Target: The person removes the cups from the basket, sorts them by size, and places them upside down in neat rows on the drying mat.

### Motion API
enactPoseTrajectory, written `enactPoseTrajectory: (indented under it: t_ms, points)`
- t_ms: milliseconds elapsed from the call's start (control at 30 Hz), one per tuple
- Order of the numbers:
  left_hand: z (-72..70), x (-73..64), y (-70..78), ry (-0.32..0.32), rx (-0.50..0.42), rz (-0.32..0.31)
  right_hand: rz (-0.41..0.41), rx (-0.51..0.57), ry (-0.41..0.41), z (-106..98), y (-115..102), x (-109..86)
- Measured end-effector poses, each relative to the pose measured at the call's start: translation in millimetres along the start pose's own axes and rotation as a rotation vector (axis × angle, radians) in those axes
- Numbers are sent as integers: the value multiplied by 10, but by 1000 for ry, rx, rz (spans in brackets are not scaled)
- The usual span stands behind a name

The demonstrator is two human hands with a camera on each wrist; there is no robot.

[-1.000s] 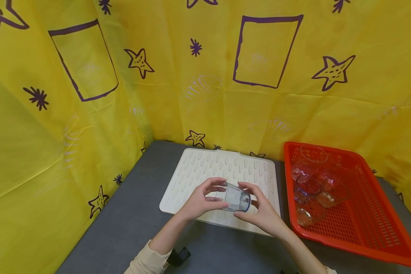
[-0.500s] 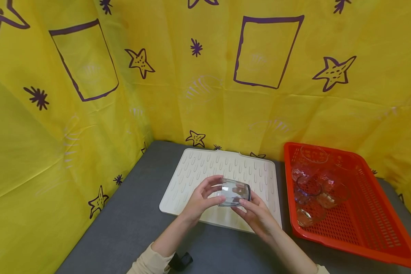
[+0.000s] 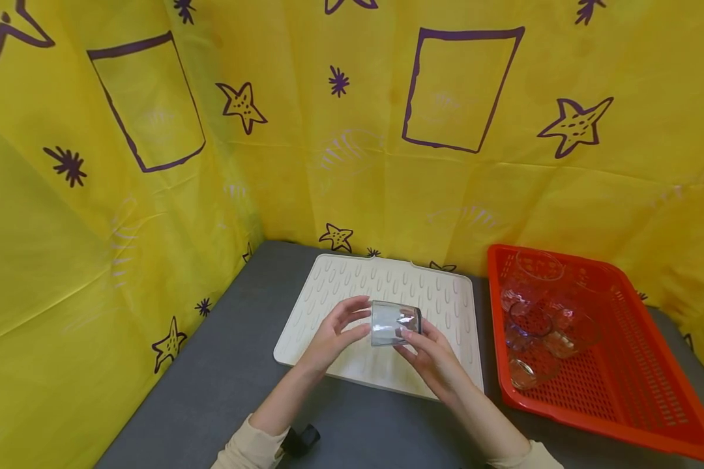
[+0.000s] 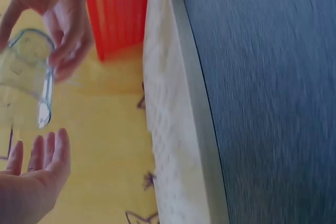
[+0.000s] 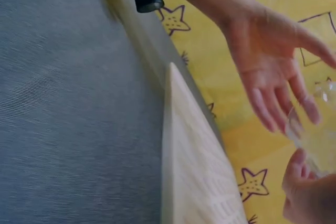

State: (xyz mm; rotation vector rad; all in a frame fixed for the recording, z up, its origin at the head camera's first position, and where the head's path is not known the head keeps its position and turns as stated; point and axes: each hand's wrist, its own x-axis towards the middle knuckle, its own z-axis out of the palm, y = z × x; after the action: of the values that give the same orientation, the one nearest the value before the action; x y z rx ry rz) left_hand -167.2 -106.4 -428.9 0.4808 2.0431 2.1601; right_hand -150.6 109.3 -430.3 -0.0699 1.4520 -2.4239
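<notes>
A clear glass tumbler (image 3: 390, 324) lies tilted on its side in the air above the cream drainer mat (image 3: 311, 319). My right hand (image 3: 437, 358) grips it around its base end, thumb on the near side. Its rim points left, toward my left hand (image 3: 331, 335), whose fingers and thumb are spread just off that rim. In the left wrist view a gap shows between the left hand (image 4: 39, 182) and the tumbler (image 4: 26, 72). The left palm (image 5: 262, 56) faces the right wrist camera, its fingers extended beside the glass.
To the right stands a red perforated plastic basket (image 3: 669, 371) with several clear glasses (image 3: 530, 326) at its left side. The mat lies on a dark grey table (image 3: 211, 384). A yellow patterned cloth (image 3: 352, 176) rises behind and to the left. A black camera mount (image 3: 302, 441) is on the left wrist.
The tumbler has shifted slightly left and turned level. The right hand has changed its grip to hold the base end from below. The left hand has let go and drawn back left.
</notes>
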Motion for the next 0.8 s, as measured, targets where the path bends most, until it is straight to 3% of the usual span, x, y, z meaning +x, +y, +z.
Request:
enactPoseTrajectory:
  t_ms: [200, 333, 433, 567, 800]
  points:
    - [-355, 116, -102, 284, 290, -31, -37, -95, 166, 84, -19, 303]
    - [-613, 159, -210, 388, 449, -86, -30, -170, 250, 131, -10, 552]
    - [-763, 183, -294, 406, 573, -141, -19, -269, 307, 172, 10, 746]
    - [-865, 191, -383, 373, 702, -210, -27, -458, 357, 226, 47, 998]
    - [-873, 152, -460, 344, 745, -252, -155, -765, 365, 309, 139, 1437]
